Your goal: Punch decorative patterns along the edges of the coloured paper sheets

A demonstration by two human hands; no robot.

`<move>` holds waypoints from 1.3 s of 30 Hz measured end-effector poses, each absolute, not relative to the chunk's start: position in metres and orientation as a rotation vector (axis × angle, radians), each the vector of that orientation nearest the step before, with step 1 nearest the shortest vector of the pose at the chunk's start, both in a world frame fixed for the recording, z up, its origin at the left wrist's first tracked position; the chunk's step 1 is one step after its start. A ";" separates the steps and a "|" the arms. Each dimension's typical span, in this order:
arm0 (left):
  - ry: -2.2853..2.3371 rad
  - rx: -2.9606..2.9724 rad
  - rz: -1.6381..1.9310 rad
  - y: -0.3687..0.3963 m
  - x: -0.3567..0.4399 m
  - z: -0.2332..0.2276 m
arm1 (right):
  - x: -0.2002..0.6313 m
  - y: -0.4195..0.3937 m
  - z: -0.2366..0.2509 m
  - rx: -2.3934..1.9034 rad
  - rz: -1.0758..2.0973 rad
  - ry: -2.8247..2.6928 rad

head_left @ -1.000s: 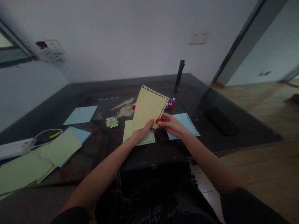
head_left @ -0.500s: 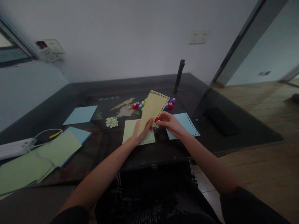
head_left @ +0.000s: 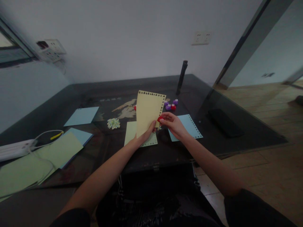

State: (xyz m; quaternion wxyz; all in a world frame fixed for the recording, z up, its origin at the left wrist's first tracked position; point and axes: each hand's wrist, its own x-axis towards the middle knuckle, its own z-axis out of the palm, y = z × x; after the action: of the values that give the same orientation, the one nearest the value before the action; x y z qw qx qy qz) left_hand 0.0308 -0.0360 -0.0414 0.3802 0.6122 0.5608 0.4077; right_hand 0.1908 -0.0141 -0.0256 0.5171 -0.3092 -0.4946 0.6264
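Observation:
My left hand (head_left: 143,136) pinches the lower edge of a yellow paper sheet (head_left: 148,111) and holds it upright above the dark table (head_left: 165,148). Small punched holes run along the sheet's top and right edges. My right hand (head_left: 172,123) grips a small red paper punch (head_left: 160,119) set against the sheet's right edge, low down. Under my hands lie a pale green punched sheet (head_left: 130,130) and a light blue punched sheet (head_left: 190,124).
Purple and red punches (head_left: 171,104) sit behind the yellow sheet, and a pile of paper bits (head_left: 113,123) lies to the left. More blue (head_left: 81,115) and green sheets (head_left: 59,150), a white power strip (head_left: 13,149), a black phone (head_left: 223,122) and a black upright tube (head_left: 181,77) are around.
The yellow sheet swung in my left hand: it tipped narrow and to the right, then turned back upright and squarer to me. The red punch stayed at its right edge.

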 end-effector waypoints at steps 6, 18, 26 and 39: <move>1.462 1.622 1.011 -0.037 0.030 -0.037 | 0.193 -0.015 -0.022 -0.739 1.505 -1.172; 1.548 1.408 0.932 -0.033 0.025 -0.036 | 0.200 -0.012 -0.020 -0.829 1.436 -1.140; 1.553 1.379 1.106 -0.035 0.031 -0.029 | 0.200 -0.009 -0.024 -0.813 1.462 -1.144; 1.613 1.422 1.027 -0.032 0.025 -0.025 | 0.250 0.046 -0.002 -0.977 1.069 -1.297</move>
State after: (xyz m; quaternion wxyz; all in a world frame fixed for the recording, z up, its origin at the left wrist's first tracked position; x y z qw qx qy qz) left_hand 0.0249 -0.0321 -0.0254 0.3702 0.5544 0.6288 0.4004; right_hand 0.2502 0.0461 -0.0021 0.5636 -0.4152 -0.5509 0.4544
